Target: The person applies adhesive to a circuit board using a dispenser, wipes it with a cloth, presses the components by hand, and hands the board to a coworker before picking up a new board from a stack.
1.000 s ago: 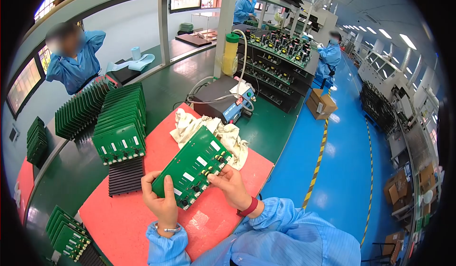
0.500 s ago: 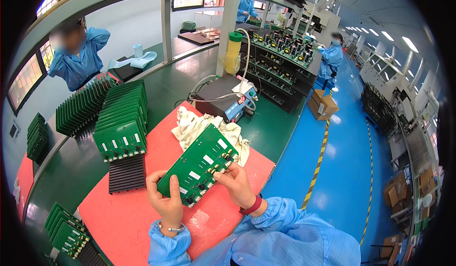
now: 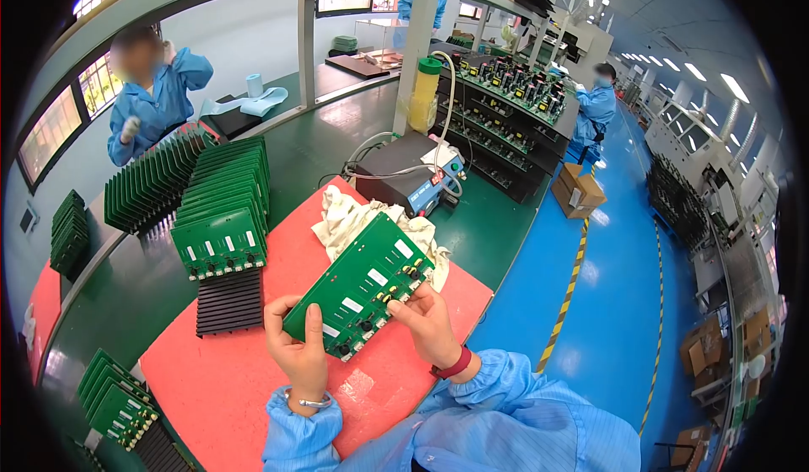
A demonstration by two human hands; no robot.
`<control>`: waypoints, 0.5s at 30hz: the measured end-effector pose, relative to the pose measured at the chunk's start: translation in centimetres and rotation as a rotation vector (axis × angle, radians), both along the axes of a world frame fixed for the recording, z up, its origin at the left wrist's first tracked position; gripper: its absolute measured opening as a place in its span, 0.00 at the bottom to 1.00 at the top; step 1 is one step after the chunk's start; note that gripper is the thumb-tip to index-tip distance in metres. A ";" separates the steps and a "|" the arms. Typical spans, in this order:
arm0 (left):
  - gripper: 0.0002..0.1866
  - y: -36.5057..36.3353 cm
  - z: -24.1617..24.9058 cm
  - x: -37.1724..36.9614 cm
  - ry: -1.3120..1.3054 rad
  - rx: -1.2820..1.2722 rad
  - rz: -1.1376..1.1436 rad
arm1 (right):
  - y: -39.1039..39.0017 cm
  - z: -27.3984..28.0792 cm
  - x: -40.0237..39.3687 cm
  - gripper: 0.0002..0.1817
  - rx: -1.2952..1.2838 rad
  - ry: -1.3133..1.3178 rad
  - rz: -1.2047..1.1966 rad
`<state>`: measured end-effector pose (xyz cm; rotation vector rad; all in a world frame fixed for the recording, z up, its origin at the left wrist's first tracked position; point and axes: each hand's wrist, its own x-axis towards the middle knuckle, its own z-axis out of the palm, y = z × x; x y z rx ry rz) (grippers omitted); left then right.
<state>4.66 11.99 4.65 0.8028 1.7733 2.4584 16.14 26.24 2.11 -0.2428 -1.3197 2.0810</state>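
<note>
A green circuit board [image 3: 358,282] is held tilted above the pink mat [image 3: 202,379]. White labels and small black and yellow components run along its lower right side. My left hand [image 3: 299,345] grips the board's lower left end, thumb on top and fingers beneath. At the right edge, my right hand [image 3: 425,324] holds the board near the components, with its thumb by a yellow part; the other fingers are partly hidden. A crumpled cream cloth [image 3: 337,215] lies behind the board on the mat.
Rows of upright green boards [image 3: 221,240] stand in a black slotted rack [image 3: 229,303] to the left, with another board stack [image 3: 118,404] at lower left. Behind sit a control box [image 3: 396,173], a yellow bottle [image 3: 425,97] and a component-board shelf [image 3: 506,126]. Co-workers [image 3: 152,93] stand beyond.
The view has shifted slightly. Both hands keep their hold on the circuit board, at nearly the same tilt. The co-worker at left has lowered one arm.
</note>
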 end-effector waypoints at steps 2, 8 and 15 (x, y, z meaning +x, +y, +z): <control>0.10 0.0 0.2 0.1 0.006 0.002 0.003 | 0.1 0.3 -0.1 0.17 0.002 0.000 0.008; 0.09 -0.1 0.1 0.2 0.088 -0.045 0.060 | 0.4 0.1 0.1 0.17 0.000 -0.070 0.055; 0.09 -0.6 0.6 -0.3 0.147 -0.076 0.105 | 0.7 0.0 -0.2 0.15 -0.026 -0.117 0.105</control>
